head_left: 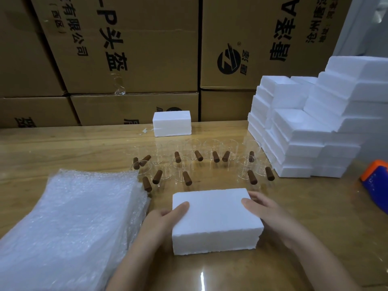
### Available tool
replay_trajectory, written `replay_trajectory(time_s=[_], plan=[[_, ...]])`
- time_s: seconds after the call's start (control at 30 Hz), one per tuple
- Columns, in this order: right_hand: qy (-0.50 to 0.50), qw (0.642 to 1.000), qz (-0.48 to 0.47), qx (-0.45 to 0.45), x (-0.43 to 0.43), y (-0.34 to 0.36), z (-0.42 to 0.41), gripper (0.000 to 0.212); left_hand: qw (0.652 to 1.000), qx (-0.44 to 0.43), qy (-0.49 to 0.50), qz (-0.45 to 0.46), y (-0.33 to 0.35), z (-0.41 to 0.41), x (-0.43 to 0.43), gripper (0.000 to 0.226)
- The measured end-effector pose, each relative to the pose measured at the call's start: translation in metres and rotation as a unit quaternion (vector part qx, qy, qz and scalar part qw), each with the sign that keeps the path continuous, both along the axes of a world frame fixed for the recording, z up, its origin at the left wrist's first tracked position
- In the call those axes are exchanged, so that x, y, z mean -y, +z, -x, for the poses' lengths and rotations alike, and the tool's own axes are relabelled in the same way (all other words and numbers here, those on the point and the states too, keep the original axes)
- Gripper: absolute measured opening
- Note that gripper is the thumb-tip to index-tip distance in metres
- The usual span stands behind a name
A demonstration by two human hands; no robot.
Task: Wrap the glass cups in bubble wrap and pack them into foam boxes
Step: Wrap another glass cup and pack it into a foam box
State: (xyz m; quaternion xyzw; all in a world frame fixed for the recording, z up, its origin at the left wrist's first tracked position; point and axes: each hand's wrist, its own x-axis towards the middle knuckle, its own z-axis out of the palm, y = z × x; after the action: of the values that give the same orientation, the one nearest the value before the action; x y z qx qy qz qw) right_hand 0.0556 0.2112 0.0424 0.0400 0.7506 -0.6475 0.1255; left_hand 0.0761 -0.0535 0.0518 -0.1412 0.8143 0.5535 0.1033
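- Foam box (214, 217): left hand (161, 221) and right hand (270, 215) clasp its ends, thumbs resting on top.
- Best squeezed evenly, so the lid probably seats flush; foam crumbles.

Before you runs a wooden tabletop (310, 194), glossy brown with a visible grain, and near its front edge you see a bright streak of reflected light (202, 280). Behind its far edge you face a wall of brown cardboard cartons (130, 49), stacked in at least two rows and filling the background from the left side almost to the right. Black printed characters cover their faces, some of them upside down, and the upper right carton (262, 22) carries a round black logo (228, 61). A loose strip of clear tape (119, 86) hangs on the upper middle carton. At your far right, on the tabletop, lies an orange and blue object (375, 181), cut off by the frame edge
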Motion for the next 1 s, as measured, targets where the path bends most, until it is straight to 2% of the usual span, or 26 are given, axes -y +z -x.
replay_trajectory(time_s=[0.17, 0.27, 0.37, 0.43, 0.57, 0.67, 0.73, 0.9, 1.0], plan=[[0.001, 0.998, -0.034, 0.049, 0.001, 0.004, -0.005, 0.034, 0.997, 0.006, 0.059, -0.041, 0.006, -0.005, -0.005, 0.048], [-0.013, 0.998, -0.033, 0.051, 0.002, 0.005, -0.009, 0.034, 0.989, -0.008, 0.102, -0.109, 0.002, -0.009, -0.01, 0.037], [-0.023, 0.999, -0.012, 0.028, -0.001, 0.009, -0.013, 0.032, 0.977, -0.032, 0.119, -0.171, 0.004, -0.011, -0.017, 0.036], [-0.032, 0.999, 0.007, -0.005, -0.002, 0.011, -0.017, 0.03, 0.968, -0.052, 0.103, -0.221, 0.009, -0.013, -0.019, 0.046], [-0.037, 0.996, 0.046, -0.069, 0.001, 0.014, -0.018, 0.065, 0.955, -0.136, 0.076, -0.251, 0.017, -0.01, -0.013, 0.071], [0.009, 0.992, 0.09, -0.085, 0.002, 0.017, -0.021, 0.078, 0.938, -0.201, 0.056, -0.276, 0.019, -0.013, -0.009, 0.076], [0.052, 0.992, 0.086, -0.08, 0.002, 0.019, -0.024, 0.087, 0.926, -0.242, 0.034, -0.286, 0.02, -0.017, -0.007, 0.084], [0.065, 0.985, 0.096, -0.127, 0.004, 0.025, -0.029, 0.076, 0.91, -0.284, -0.013, -0.303, 0.028, -0.02, -0.003, 0.097], [0.042, 0.982, 0.133, -0.124, 0.008, 0.03, -0.027, 0.08, 0.93, -0.265, -0.031, -0.254, 0.033, -0.018, 0.0, 0.092]])
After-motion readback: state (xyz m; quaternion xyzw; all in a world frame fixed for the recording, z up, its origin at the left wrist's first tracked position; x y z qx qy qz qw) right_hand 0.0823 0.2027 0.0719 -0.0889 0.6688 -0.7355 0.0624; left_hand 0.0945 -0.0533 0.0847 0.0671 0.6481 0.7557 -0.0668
